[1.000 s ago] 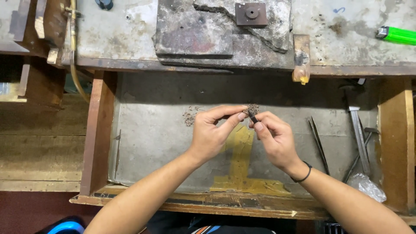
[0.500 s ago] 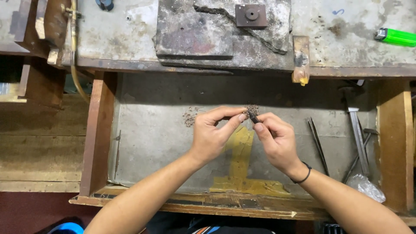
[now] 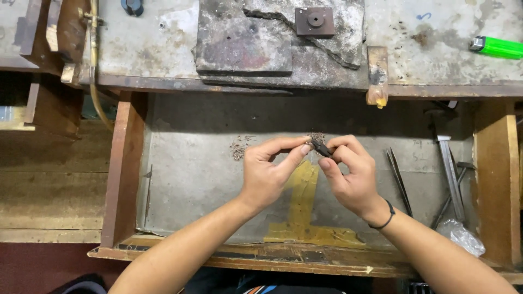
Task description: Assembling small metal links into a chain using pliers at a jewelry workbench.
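My left hand and my right hand meet over an open wooden drawer lined with grey metal. Between the fingertips of both hands is a small dark piece, thin and short; its exact kind is too small to tell. My right thumb and forefinger pinch its right end, and my left thumb and forefinger touch its left end. A black band sits on my right wrist. A tiny heap of dark filings lies on the drawer floor left of my hands.
Yellow tape patches the drawer floor under my hands. Tweezers, metal tools and a clear plastic bag lie at the drawer's right. Above, the worn benchtop carries a cracked stone slab, a square metal block and a green lighter.
My fingers have shifted slightly on the small dark piece. Both hands stay in the same place over the drawer.
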